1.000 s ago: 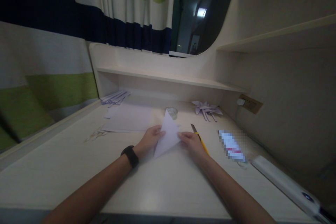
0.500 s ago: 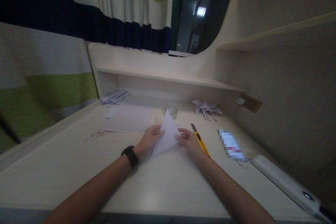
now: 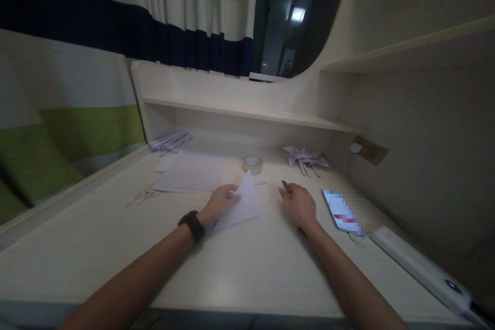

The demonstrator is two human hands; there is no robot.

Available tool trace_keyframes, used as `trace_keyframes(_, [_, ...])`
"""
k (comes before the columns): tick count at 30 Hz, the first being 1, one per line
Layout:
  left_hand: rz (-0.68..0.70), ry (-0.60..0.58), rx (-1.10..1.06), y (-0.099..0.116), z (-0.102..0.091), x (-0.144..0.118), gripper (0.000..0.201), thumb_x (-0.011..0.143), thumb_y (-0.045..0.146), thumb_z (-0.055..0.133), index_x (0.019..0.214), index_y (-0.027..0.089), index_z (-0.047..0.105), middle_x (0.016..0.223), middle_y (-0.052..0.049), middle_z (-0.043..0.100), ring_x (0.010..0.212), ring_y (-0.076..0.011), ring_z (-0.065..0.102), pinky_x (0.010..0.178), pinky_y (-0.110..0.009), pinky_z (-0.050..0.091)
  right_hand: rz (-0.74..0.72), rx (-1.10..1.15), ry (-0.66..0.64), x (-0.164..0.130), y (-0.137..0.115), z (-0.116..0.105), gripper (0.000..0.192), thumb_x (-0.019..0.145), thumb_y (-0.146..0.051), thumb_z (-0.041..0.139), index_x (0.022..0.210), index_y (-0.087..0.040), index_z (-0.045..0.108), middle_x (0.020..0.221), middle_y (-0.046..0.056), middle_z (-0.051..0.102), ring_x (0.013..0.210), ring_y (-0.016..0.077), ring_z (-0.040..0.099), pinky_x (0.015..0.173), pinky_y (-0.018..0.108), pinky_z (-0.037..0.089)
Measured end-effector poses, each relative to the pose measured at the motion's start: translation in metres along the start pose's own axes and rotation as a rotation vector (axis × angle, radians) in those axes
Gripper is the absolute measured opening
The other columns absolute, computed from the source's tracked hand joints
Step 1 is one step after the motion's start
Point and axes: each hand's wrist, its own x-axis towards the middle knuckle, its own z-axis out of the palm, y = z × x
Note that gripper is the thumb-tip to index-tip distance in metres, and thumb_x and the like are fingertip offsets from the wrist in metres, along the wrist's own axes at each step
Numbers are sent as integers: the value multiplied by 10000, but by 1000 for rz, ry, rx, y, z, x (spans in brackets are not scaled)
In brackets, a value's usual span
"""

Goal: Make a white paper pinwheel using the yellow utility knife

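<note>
The left hand [image 3: 220, 201] pinches the near-left edge of a folded white paper triangle [image 3: 243, 203], whose point tilts up off the desk [image 3: 240, 268] toward the back edge. The right hand [image 3: 299, 206] lies on top of a yellow utility knife [image 3: 286, 188], fingers curled over its handle so only the blade tip and a bit of yellow show; whether it grips the knife cannot be told. A black watch [image 3: 192, 226] sits on the left wrist.

The desk is pale wood-grain, dimly lit. Behind the hands a roll of clear tape [image 3: 252, 164] stands near the back edge, flat white sheets [image 3: 191, 172] lie to its left, and a folded paper pinwheel [image 3: 305, 157] rests toward the back right corner. A phone [image 3: 340, 211] lies by the right edge, beside a white bar-shaped device [image 3: 421, 268]. A low shelf [image 3: 247, 113] runs along the back, with a striped curtain [image 3: 116, 20] and a dark window [image 3: 294, 15] beyond.
</note>
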Motion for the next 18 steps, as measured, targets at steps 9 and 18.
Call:
trace_keyframes(9, [221, -14, 546, 2, -7, -4, 363, 731, 308, 616, 1075, 206, 674, 796, -68, 704, 700, -231, 621, 674, -305, 413, 80, -405, -223, 0, 10, -3, 450, 843, -487, 474, 990, -92, 631, 976, 208, 633, 920, 318, 613, 721, 388, 454])
trace_keyframes(18, [379, 243, 436, 13, -8, -6, 480, 733, 447, 648, 1116, 158, 632, 1173, -150, 598, 1118, -309, 497, 989, -399, 324, -279, -307, -152, 1, 4, -16, 242, 901, -293, 466, 1043, -143, 593, 1004, 129, 590, 829, 211, 611, 695, 286, 427])
